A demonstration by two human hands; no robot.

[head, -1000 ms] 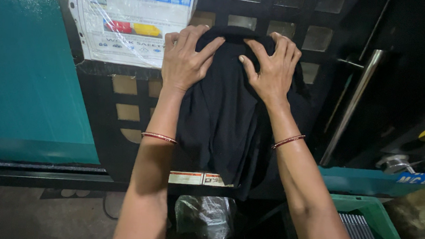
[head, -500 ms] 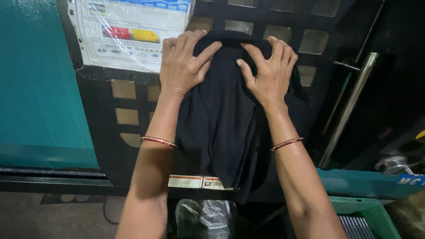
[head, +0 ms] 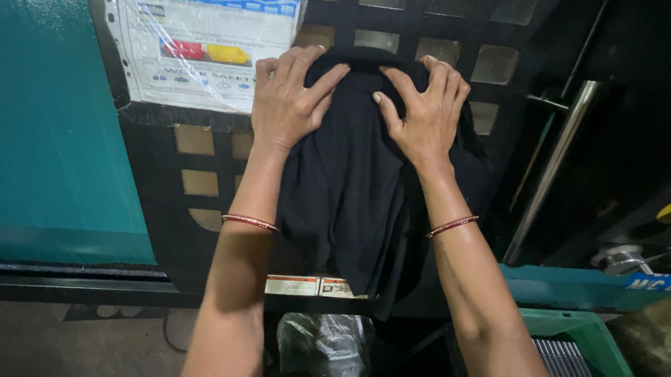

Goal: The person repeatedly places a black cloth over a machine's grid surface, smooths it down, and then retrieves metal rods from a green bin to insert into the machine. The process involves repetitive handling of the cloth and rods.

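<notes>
- A limp black cloth garment (head: pixel 358 195), matte and creased in soft vertical folds, hangs flat against a black metal grille panel with square openings (head: pixel 199 179).
- The left hand (head: pixel 290 100) and right hand (head: pixel 422 109) both press on the garment's top edge, fingers spread wide, fingertips dug into the bunched fabric; neither closes round it.
- The cloth's upper hem is hidden under the palms, and its dark outline melts into the panel, so its exact shape is unclear.
- Its long axis runs straight down from the hands, the loose end hanging below the wrists, between the forearms.
</notes>
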